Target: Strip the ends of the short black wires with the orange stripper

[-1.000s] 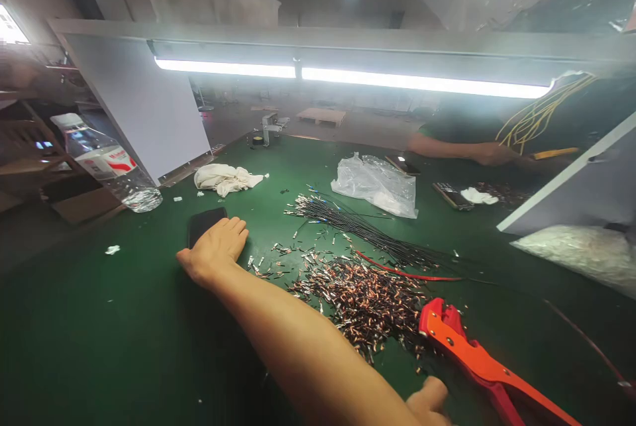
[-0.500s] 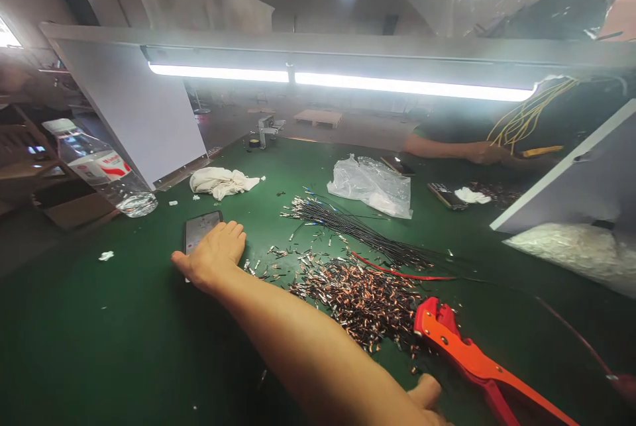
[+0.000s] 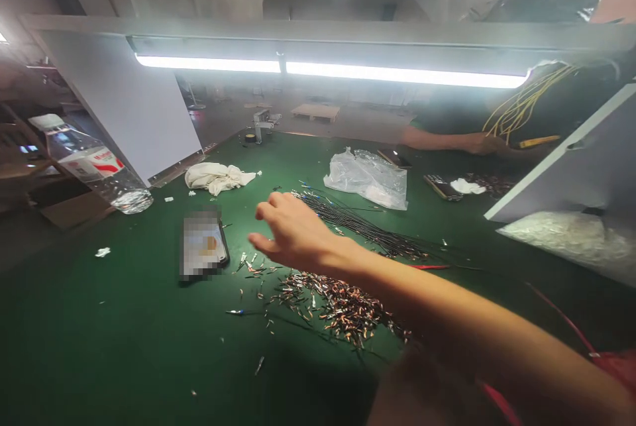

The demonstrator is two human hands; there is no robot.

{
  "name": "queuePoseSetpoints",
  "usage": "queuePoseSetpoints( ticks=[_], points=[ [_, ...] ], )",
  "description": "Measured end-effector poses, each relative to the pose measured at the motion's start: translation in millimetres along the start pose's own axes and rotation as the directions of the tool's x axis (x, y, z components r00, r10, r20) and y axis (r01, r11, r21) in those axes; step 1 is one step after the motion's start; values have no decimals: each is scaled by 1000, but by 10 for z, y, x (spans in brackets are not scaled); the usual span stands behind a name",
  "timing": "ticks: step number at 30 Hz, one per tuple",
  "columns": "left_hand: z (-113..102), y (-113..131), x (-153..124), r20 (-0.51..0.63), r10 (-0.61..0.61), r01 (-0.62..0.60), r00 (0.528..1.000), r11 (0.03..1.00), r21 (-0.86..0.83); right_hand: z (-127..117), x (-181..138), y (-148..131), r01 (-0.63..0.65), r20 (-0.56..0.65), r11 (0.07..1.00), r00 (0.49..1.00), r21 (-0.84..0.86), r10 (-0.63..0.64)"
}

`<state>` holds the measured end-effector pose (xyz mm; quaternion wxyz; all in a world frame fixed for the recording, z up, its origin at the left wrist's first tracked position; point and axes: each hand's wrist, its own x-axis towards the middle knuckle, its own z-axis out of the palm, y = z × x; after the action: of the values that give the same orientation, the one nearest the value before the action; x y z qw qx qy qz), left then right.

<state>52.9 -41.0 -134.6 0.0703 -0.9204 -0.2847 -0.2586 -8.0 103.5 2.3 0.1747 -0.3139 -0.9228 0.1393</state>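
My right hand (image 3: 293, 234) hovers above the green table (image 3: 99, 346), its forearm reaching in from the lower right. Its fingers are loosely curled and apart, with nothing in them. It hangs between a phone (image 3: 203, 246) lying flat to its left and a bundle of thin black wires (image 3: 370, 230) to its right. A pile of small copper terminals (image 3: 338, 303) lies just below the wrist. A blurred skin-toned shape (image 3: 417, 386) under the forearm at the bottom edge may be my left hand; its fingers do not show.
A water bottle (image 3: 94, 171) lies at the left edge by a slanted white panel (image 3: 124, 108). A white cloth (image 3: 216, 176) and a clear plastic bag (image 3: 368, 177) lie further back. A co-worker's arm (image 3: 447, 141) holds yellow wires (image 3: 521, 105) at the far right.
My right hand has lifted off the phone and swung right and up, over the terminals. The phone's screen is lit. The view shifted; the red cutter has mostly left the frame.
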Motion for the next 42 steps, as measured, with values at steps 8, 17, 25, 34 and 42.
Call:
queuePoseSetpoints(
  ticks=[8,17,25,34,42],
  points=[
    [108,-95,208,-434,-62,105,899,991,78,-537,-1457,573,-223,38,948,975,226,220],
    [-211,-177,272,-497,-54,88,866,995,45,-215,-2578,605,-326,64,791,937,518,344],
    [-301,-232,243,-451,-117,106,885,993,-50,-301,-2694,545,-452,167,758,889,471,426],
    [-399,-233,241,-483,-140,150,864,989,-19,-216,-2665,564,-582,242,543,785,605,571],
    [-418,-188,242,-217,-397,199,892,776,-599,-180,-2732,559,-426,128,267,700,864,703]
  ],
)
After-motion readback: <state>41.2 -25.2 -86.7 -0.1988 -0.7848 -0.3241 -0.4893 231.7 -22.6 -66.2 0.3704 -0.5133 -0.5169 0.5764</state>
